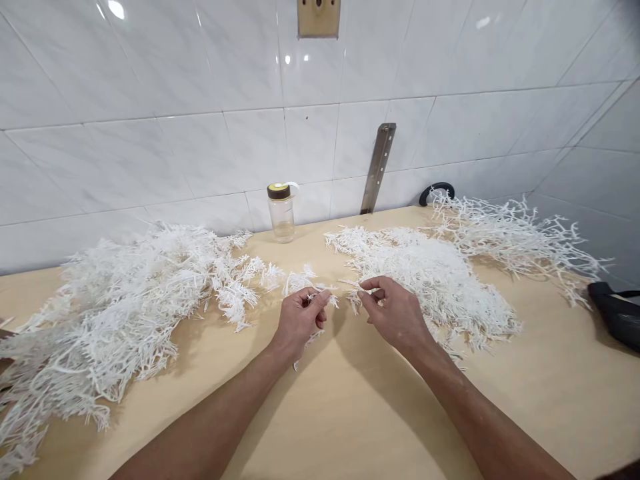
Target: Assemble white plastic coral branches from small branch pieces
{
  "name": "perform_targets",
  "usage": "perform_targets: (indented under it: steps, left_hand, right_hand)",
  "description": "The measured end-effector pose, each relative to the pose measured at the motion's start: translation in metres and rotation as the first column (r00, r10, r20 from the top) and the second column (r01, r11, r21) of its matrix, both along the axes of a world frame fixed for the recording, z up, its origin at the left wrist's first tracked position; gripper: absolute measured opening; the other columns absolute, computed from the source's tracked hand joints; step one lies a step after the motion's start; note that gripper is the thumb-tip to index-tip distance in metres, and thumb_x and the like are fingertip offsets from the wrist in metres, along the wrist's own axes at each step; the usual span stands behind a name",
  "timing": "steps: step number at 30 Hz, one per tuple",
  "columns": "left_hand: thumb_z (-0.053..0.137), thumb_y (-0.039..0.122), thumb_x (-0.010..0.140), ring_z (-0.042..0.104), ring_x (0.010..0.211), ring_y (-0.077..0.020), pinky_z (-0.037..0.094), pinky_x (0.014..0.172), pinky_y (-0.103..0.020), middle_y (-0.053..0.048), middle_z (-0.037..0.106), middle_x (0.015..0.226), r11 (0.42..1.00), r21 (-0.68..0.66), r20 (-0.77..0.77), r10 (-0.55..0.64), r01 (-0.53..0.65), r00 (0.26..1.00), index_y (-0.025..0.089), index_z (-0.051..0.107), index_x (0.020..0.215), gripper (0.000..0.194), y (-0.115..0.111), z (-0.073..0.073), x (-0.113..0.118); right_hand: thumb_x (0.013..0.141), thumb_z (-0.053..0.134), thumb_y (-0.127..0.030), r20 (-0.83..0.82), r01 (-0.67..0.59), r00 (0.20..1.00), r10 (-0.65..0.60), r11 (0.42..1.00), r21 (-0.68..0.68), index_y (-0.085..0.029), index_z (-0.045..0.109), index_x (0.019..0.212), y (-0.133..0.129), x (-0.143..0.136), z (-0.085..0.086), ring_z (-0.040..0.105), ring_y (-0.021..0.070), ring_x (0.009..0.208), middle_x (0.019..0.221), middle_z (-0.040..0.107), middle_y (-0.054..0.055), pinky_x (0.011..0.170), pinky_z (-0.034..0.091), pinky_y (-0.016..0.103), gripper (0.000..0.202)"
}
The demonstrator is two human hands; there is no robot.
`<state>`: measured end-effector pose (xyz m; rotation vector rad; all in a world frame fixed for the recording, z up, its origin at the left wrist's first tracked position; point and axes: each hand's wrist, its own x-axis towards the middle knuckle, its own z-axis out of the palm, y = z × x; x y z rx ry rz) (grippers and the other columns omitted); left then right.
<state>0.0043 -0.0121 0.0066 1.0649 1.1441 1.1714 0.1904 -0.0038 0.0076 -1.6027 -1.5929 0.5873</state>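
My left hand (303,320) is closed in a pinch on a small white branching sprig (334,301) whose tips stick out past the thumb. Just to the right, my right hand (393,308) pinches another white sprig (350,283) between thumb and forefinger. The two hands are a short gap apart above the tabletop. A large heap of white branching pieces (150,287) spreads over the left side, with smaller bits trailing toward my left hand. Behind and beside my right hand lies a flatter pile of white pieces (430,267).
A clear bottle (283,217) with a dark and yellow lid stands near the wall. A metal strip (379,170) leans on the tiles. Bare white branches (520,233) lie at the back right, near a black curved object (437,192). Another black object (617,313) sits at the right edge.
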Motion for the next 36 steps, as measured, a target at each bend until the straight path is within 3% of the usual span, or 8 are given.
perform_targets:
  steps: [3, 6, 9, 13, 18, 23, 28, 36]
  left_hand:
    - [0.074, 0.05, 0.073, 0.043, 0.043, -0.0062, 0.035, 0.044, -0.019, 0.004, 0.051, 0.049, 1.0, 0.01, 0.014, -0.016, 0.016, 1.0, 0.016, 0.059, 0.065, 0.038, 0.0, 0.0, 0.0]
    - [0.074, 0.052, 0.073, 0.044, 0.045, -0.0068, 0.037, 0.046, -0.019, 0.004, 0.052, 0.049, 0.999, 0.021, 0.004, -0.035, 0.035, 0.999, 0.015, 0.062, 0.067, 0.039, 0.0, 0.0, 0.0]
    - [0.074, 0.052, 0.072, 0.044, 0.045, -0.0076, 0.037, 0.046, -0.02, 0.003, 0.052, 0.049, 0.999, 0.022, -0.009, -0.039, 0.039, 0.999, 0.015, 0.066, 0.072, 0.038, 0.001, -0.001, 0.0]
    - [0.075, 0.051, 0.072, 0.044, 0.044, -0.0073, 0.036, 0.045, -0.02, 0.003, 0.052, 0.049, 0.999, 0.034, -0.024, -0.035, 0.036, 0.999, 0.014, 0.068, 0.075, 0.038, 0.001, -0.002, 0.001]
    - [0.075, 0.052, 0.071, 0.045, 0.043, -0.0074, 0.037, 0.045, -0.02, 0.004, 0.051, 0.047, 1.0, 0.013, -0.04, -0.015, 0.016, 0.999, 0.014, 0.069, 0.076, 0.039, 0.0, 0.0, 0.002]
    - [0.074, 0.054, 0.072, 0.043, 0.042, -0.007, 0.035, 0.043, -0.02, 0.004, 0.049, 0.047, 1.0, 0.01, -0.018, -0.021, 0.021, 1.0, 0.014, 0.069, 0.077, 0.041, 0.0, 0.0, 0.002]
    - [0.075, 0.054, 0.07, 0.044, 0.043, -0.0075, 0.036, 0.043, -0.02, 0.004, 0.049, 0.048, 1.0, 0.012, -0.024, 0.005, -0.005, 1.0, 0.015, 0.068, 0.073, 0.04, 0.0, -0.001, 0.003]
    - [0.074, 0.055, 0.071, 0.043, 0.044, -0.008, 0.039, 0.045, -0.02, 0.004, 0.049, 0.049, 1.0, 0.011, -0.034, 0.022, -0.022, 0.999, 0.015, 0.07, 0.075, 0.04, 0.001, -0.002, 0.002]
  right_hand:
    - [0.085, 0.058, -0.044, -0.197, -0.145, 0.973, 0.122, 0.984, -0.108, -0.02, 0.068, 0.1, -0.004, -0.007, 0.002, 0.059, 0.0121, 0.046, 0.074, 0.062, 0.0, 0.051, 0.048, 0.028, 0.03]
    - [0.086, 0.058, -0.048, -0.397, -0.297, 0.892, 0.214, 0.941, -0.162, -0.02, 0.069, 0.102, -0.006, -0.014, 0.0, 0.058, 0.0108, 0.047, 0.071, 0.057, -0.002, 0.049, 0.048, 0.026, 0.034]
    - [0.085, 0.061, -0.048, -0.476, -0.372, 0.842, 0.254, 0.912, -0.172, -0.021, 0.069, 0.105, -0.006, -0.017, -0.005, 0.056, 0.0089, 0.046, 0.075, 0.059, -0.002, 0.047, 0.046, 0.024, 0.034]
    - [0.085, 0.062, -0.046, -0.468, -0.385, 0.841, 0.273, 0.909, -0.162, -0.02, 0.066, 0.101, -0.005, -0.019, -0.011, 0.056, 0.0085, 0.045, 0.078, 0.065, -0.001, 0.046, 0.043, 0.024, 0.03]
    - [0.085, 0.061, -0.037, -0.416, -0.346, 0.873, 0.255, 0.924, -0.161, -0.02, 0.063, 0.092, -0.004, -0.022, -0.016, 0.056, 0.0085, 0.042, 0.068, 0.061, -0.004, 0.045, 0.042, 0.022, 0.019]
    - [0.084, 0.062, -0.045, -0.433, -0.334, 0.863, 0.26, 0.937, -0.104, -0.019, 0.062, 0.085, -0.006, -0.022, -0.015, 0.056, 0.0093, 0.044, 0.065, 0.059, -0.004, 0.047, 0.046, 0.024, 0.026]
    - [0.084, 0.064, -0.05, -0.524, -0.411, 0.796, 0.302, 0.906, -0.103, -0.02, 0.062, 0.09, -0.007, -0.023, -0.014, 0.054, 0.0084, 0.043, 0.068, 0.059, -0.004, 0.045, 0.045, 0.023, 0.031]
    - [0.079, 0.073, -0.043, -0.665, -0.524, 0.666, 0.339, 0.846, -0.093, -0.019, 0.06, 0.09, -0.005, -0.025, -0.015, 0.049, 0.0057, 0.043, 0.073, 0.063, -0.003, 0.041, 0.04, 0.022, 0.029]
